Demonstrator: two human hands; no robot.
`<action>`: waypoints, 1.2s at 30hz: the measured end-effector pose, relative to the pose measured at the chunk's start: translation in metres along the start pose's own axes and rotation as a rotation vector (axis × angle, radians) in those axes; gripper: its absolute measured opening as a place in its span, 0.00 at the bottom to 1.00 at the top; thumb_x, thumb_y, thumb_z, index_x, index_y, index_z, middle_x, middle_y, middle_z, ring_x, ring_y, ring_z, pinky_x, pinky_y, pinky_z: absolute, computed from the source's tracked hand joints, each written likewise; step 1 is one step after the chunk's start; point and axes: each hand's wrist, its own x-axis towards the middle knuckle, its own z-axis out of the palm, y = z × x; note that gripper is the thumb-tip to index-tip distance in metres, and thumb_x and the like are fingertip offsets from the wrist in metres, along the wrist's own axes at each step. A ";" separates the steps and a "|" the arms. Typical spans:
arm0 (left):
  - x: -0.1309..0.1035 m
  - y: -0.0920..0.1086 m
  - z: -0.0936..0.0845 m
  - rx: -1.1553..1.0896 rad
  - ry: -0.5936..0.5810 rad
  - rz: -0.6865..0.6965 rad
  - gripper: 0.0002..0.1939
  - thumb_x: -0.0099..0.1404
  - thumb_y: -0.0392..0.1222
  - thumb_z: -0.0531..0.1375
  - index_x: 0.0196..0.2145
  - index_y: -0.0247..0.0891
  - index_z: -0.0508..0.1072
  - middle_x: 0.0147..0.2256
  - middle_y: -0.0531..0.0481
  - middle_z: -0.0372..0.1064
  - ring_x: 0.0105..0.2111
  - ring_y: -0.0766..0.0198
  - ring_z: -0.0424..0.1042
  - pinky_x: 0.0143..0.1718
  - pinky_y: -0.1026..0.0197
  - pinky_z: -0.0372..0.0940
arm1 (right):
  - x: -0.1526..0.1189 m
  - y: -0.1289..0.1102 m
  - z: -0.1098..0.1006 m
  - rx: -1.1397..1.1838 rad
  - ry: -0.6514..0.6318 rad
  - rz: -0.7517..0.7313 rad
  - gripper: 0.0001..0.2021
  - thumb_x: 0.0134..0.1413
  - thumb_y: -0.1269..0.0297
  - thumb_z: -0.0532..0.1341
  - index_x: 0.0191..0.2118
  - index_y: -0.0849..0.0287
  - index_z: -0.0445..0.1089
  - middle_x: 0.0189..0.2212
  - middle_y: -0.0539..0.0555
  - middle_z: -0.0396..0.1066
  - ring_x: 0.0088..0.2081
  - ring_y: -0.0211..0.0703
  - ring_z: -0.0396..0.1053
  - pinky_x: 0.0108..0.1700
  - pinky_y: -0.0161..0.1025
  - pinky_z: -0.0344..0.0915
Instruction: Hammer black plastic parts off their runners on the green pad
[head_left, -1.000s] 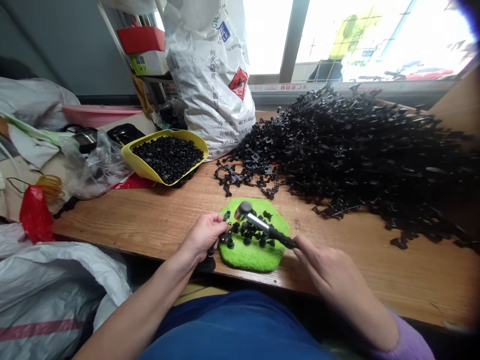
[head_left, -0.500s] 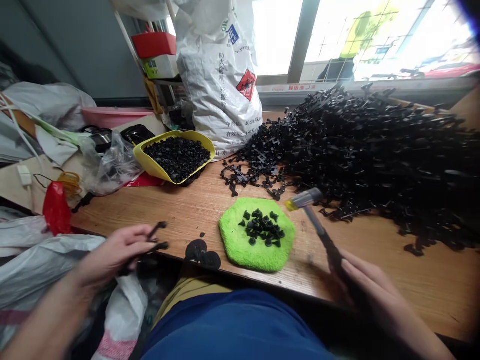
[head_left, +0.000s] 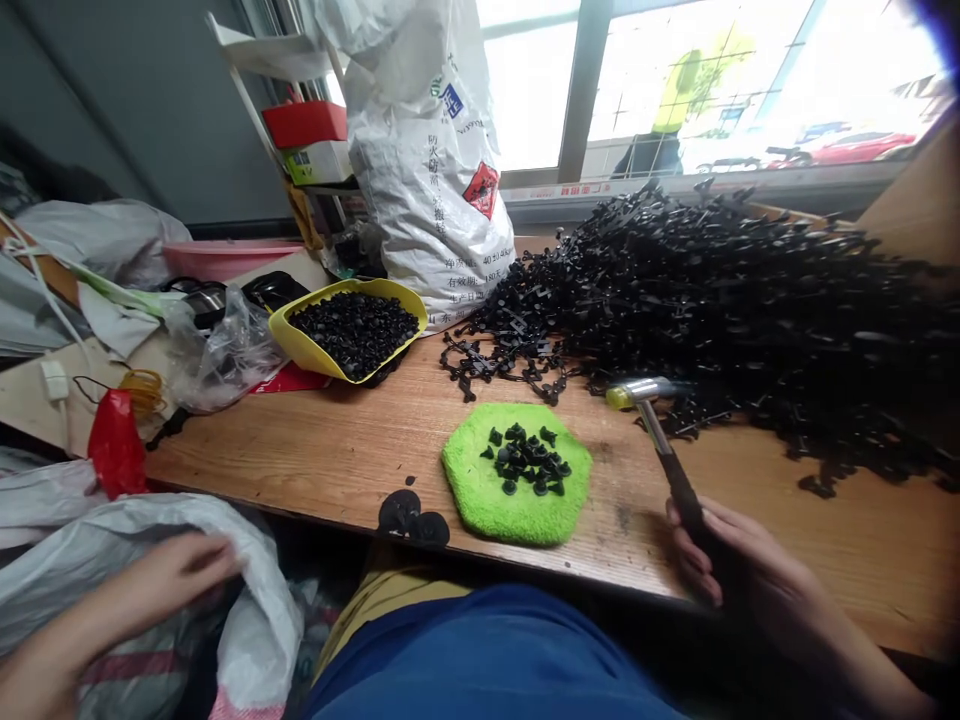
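Right fingers (head_left: 694, 572) grip the hammer (head_left: 664, 450), best kept off the far pile (head_left: 712, 290); left fingers (head_left: 208, 550) too blurred to tell.

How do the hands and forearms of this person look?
The left hand and right hand are bare, without gloves. The left forearm and right forearm show no sleeve, watch or bracelet. Blur leaves rings on the left hand uncertain.

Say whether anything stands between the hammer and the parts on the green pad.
Nothing visible does; only the tabletop and green pad lie between the hammer, in the right hand, and those black parts.
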 end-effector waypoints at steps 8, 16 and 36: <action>0.163 0.183 0.090 0.077 0.173 0.628 0.19 0.56 0.54 0.58 0.38 0.37 0.71 0.38 0.45 0.69 0.35 0.61 0.69 0.36 0.64 0.63 | 0.003 0.004 -0.006 0.013 -0.021 -0.018 0.13 0.57 0.55 0.51 0.34 0.58 0.65 0.18 0.49 0.55 0.16 0.33 0.53 0.18 0.33 0.47; 0.252 0.205 0.127 0.333 0.317 0.584 0.23 0.54 0.50 0.58 0.47 0.38 0.69 0.44 0.46 0.70 0.43 0.57 0.69 0.45 0.59 0.62 | 0.006 0.010 -0.017 0.169 -0.089 -0.034 0.10 0.57 0.59 0.53 0.37 0.59 0.66 0.19 0.49 0.58 0.18 0.32 0.57 0.19 0.30 0.51; 0.251 0.262 0.138 0.855 0.342 0.675 0.14 0.54 0.32 0.53 0.37 0.39 0.73 0.38 0.43 0.68 0.39 0.54 0.67 0.40 0.55 0.61 | 0.006 0.011 -0.015 0.163 -0.103 -0.089 0.11 0.59 0.60 0.51 0.37 0.60 0.65 0.20 0.49 0.58 0.18 0.32 0.57 0.19 0.31 0.52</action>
